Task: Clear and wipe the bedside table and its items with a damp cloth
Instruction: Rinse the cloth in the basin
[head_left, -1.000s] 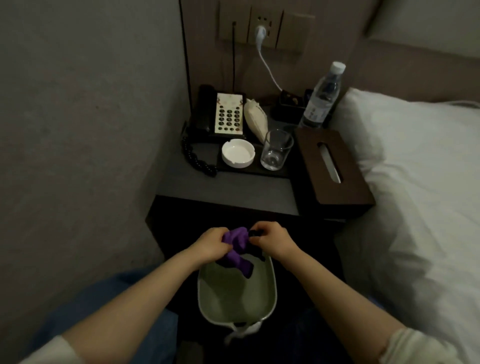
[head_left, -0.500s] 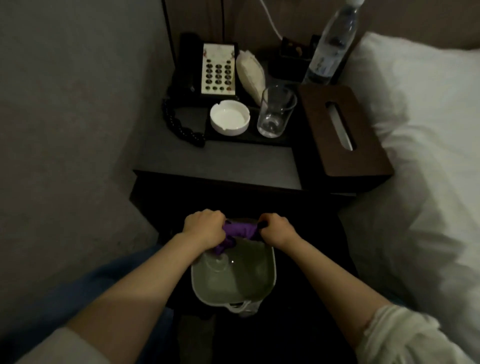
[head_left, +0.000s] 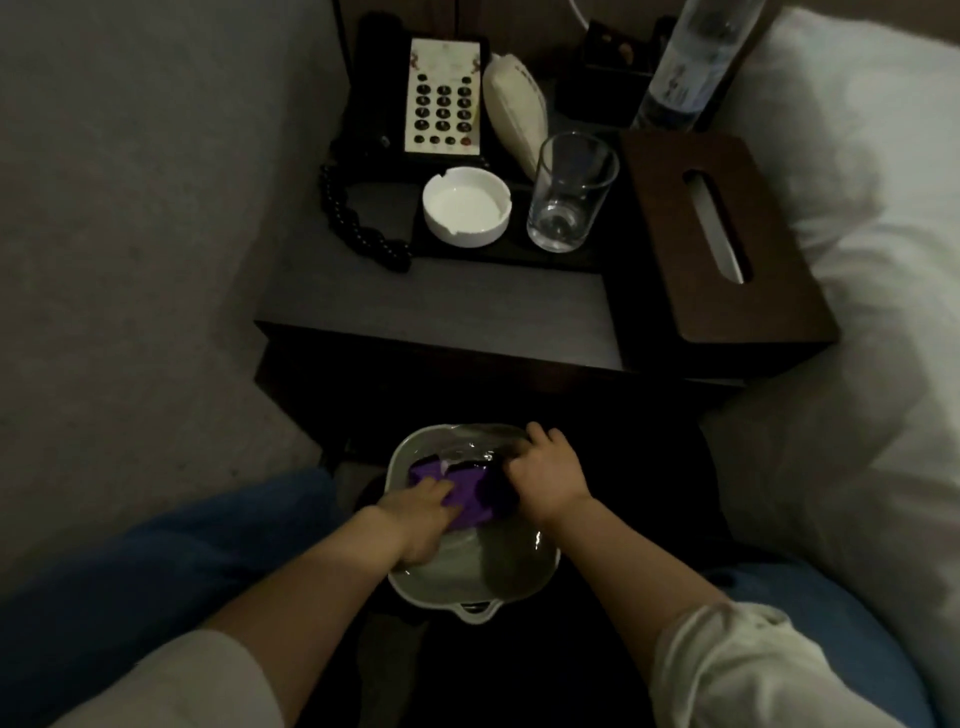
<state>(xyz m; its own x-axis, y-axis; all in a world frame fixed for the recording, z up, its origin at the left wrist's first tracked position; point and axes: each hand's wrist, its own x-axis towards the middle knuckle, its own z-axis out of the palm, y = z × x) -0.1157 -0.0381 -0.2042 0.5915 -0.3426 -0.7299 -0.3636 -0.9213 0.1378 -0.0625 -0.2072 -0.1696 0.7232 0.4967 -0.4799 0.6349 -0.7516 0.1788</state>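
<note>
A purple cloth (head_left: 470, 491) lies in the water of a pale basin (head_left: 519, 584) on the floor before the bedside table (head_left: 441, 306). My left hand (head_left: 415, 512) is down in the basin with its fingers on the cloth. My right hand (head_left: 545, 475) grips the cloth's right end. On the table stand a black telephone (head_left: 421, 98), a white ashtray (head_left: 466, 206), an empty glass (head_left: 569, 189), a brown tissue box (head_left: 719, 234) and a water bottle (head_left: 685, 78).
A string of black beads (head_left: 358, 228) lies by the phone. A pale pouch (head_left: 514, 111) and a small dark holder (head_left: 608, 78) sit at the back. The wall is close on the left, the white bed (head_left: 857, 260) on the right. My knees flank the basin.
Both hands have gone down from wringing the cloth above the basin to pushing it into the water. The view has tilted lower and closer.
</note>
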